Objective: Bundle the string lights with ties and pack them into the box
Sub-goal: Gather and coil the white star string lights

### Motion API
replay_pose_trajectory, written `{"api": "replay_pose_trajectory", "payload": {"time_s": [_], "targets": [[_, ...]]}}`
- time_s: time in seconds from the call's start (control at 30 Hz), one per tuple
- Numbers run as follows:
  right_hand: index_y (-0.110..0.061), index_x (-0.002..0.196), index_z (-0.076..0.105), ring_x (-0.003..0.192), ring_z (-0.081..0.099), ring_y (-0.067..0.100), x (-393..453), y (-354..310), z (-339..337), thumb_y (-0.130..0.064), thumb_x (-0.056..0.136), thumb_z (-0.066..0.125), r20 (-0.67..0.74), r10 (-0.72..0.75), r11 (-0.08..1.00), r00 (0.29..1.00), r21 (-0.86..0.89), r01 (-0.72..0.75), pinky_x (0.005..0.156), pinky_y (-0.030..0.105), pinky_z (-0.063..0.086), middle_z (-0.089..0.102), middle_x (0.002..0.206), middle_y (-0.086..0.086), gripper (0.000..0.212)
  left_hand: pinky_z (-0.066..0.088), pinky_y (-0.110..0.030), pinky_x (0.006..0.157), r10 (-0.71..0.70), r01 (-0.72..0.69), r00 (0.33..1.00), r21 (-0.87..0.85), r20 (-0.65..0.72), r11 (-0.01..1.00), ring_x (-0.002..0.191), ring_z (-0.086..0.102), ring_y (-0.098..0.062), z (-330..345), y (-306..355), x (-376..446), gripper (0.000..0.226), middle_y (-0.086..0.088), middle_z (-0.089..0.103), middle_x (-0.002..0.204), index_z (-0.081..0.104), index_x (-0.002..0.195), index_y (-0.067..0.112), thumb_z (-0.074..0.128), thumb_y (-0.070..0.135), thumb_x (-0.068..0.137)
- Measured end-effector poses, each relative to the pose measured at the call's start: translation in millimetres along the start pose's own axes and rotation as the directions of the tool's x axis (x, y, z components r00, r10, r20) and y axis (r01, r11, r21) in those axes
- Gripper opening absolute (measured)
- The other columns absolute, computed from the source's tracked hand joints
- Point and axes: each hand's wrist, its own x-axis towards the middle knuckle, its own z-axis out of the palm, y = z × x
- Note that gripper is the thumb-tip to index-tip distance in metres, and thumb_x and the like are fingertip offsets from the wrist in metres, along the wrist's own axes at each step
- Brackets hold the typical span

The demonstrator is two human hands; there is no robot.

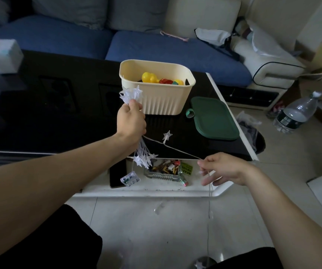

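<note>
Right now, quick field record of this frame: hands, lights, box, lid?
left hand: grips the gathered bunch of star lights
right hand: pinches the loose wire, taut between both hands
hanging: battery pack below the bunch
box: open, cream, on the black table, toys inside
lid: green, flat beside the box
ties: none visible

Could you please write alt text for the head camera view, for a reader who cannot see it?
A person's left hand grips a gathered bunch of white star-shaped string lights above a black glass table, while the right hand pinches the loose wire. Behind stands a cream ribbed plastic box, its green lid lying alongside.
</note>
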Motion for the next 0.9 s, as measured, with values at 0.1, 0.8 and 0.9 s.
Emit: {"api": "replay_pose_trajectory", "payload": {"time_s": [0.1,0.8,0.9], "targets": [[-0.009,0.087,0.061,0.08,0.076,0.03,-10,-1,-2,-0.035,0.102,0.056,0.025,-0.017,0.996,1.0,0.087,0.015,0.073,0.036,0.054,0.074,0.079,0.007,0.03,0.022,-0.021,0.037,-0.002,0.002,1.0,-0.008,0.005,1.0,0.039,0.026,-0.007,0,-1,0,0.028,0.005,0.032,0.052,0.042,0.083,0.016,0.029,0.025,0.105],[0.001,0.117,0.063,0.063,0.048,0.007,-44,-35,12,-0.022,0.078,0.079,0.027,-0.582,0.676,0.813,0.571,0.465,0.06,0.021,0.047,0.052,0.071,-0.006,0.048,0.019,-0.028,0.045,-0.021,0.014,0.981,0.039,0.195,0.999,0.048,0.023,-0.014,13,-11,-17,0.013,-0.001,0.031,0.059,0.038,0.09,0.014,0.037,0.02,0.101],[0.0,0.121,0.065,0.067,0.051,0.011,-43,-33,9,-0.005,0.078,0.076,-0.01,-0.631,0.647,0.775,0.545,0.534,0.063,0.02,0.048,0.053,0.076,0.0,0.045,0.02,-0.028,0.046,0.026,-0.043,0.977,0.075,0.214,0.996,0.049,0.025,-0.012,15,-13,-21,0.018,-0.002,0.03,0.062,0.039,0.094,0.013,0.033,0.025,0.106]]}}
